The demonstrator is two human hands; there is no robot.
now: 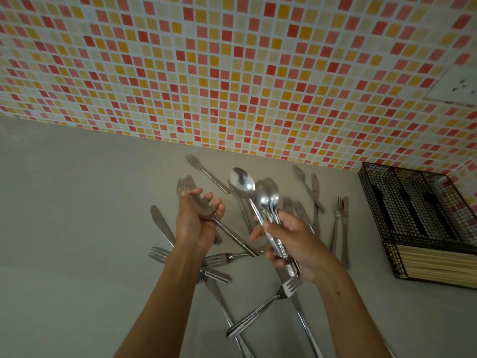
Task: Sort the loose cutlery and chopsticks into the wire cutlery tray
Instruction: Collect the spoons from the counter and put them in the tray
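Forks (260, 309), knives (161, 223) lie loose on counter (77, 228). Right hand (291, 244) grips spoon bunch (268, 200); left hand (198, 220) holds one spoon (232, 234). Slip it in bunch, bowls same way, then carry to tray (382, 215), far right.

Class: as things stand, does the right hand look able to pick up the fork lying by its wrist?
Probably not: the right hand grips a bundle of spoons, so its grasp is full, though the fork lies uncovered.

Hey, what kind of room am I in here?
Most likely a home kitchen: a mosaic-tiled backsplash behind a grey countertop, scattered cutlery on it, and a wire cutlery tray against the wall.
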